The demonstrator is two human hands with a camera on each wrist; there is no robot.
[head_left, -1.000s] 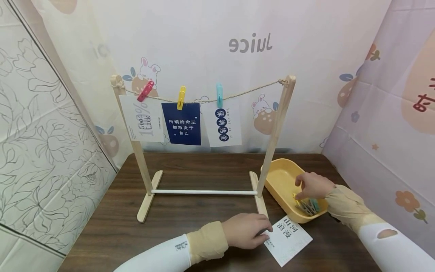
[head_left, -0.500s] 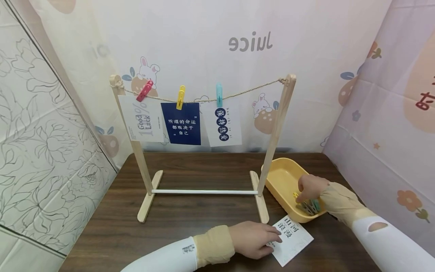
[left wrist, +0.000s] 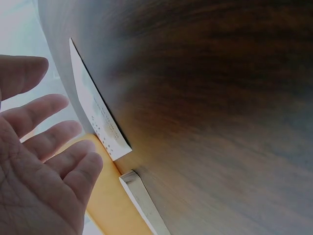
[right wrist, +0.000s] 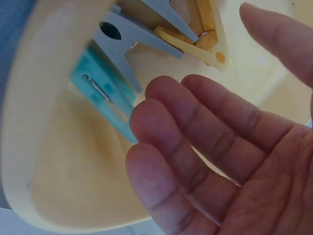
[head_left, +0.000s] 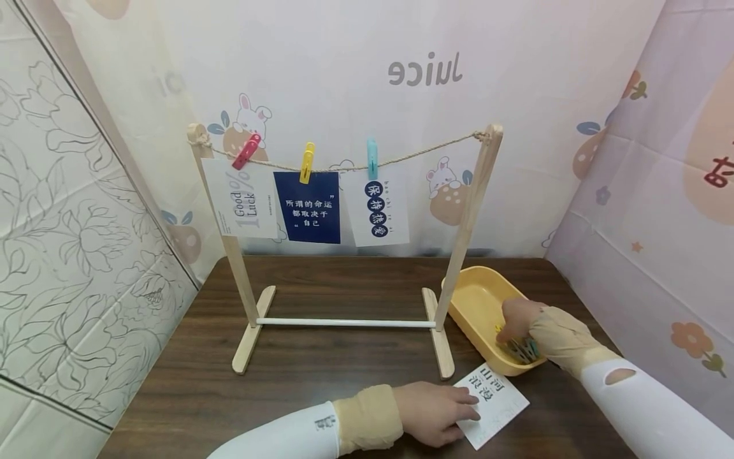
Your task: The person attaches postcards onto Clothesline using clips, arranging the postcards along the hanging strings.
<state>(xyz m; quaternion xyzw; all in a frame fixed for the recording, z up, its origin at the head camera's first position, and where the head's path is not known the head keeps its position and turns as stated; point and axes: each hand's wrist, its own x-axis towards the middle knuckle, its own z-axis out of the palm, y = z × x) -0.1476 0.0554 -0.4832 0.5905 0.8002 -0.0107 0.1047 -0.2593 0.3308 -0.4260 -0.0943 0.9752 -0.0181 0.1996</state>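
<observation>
My left hand (head_left: 430,413) reaches over the left edge of a white card (head_left: 494,411) with dark characters, lying on the table. In the left wrist view its fingers are loosely bent with nothing held; whether they touch the card, I cannot tell. My right hand (head_left: 520,320) is down inside a yellow plastic basket (head_left: 474,290). Seen from the right wrist, its fingers are spread beside several clothespins: a teal clothespin (right wrist: 102,90), a grey clothespin (right wrist: 129,36) and a yellow clothespin (right wrist: 210,44). Nothing is between the thumb and fingers there.
A wooden stand (head_left: 466,236) carries a twine line (head_left: 430,151). Three cards hang from it: a Good Luck card (head_left: 243,201) on a red clothespin (head_left: 246,152), a navy card (head_left: 309,210) on a yellow one and a white card (head_left: 378,213) on a light blue one.
My left hand has moved right, its fingers now over the card's edge. My right hand has sunk lower into the basket, towards the clothespins.
</observation>
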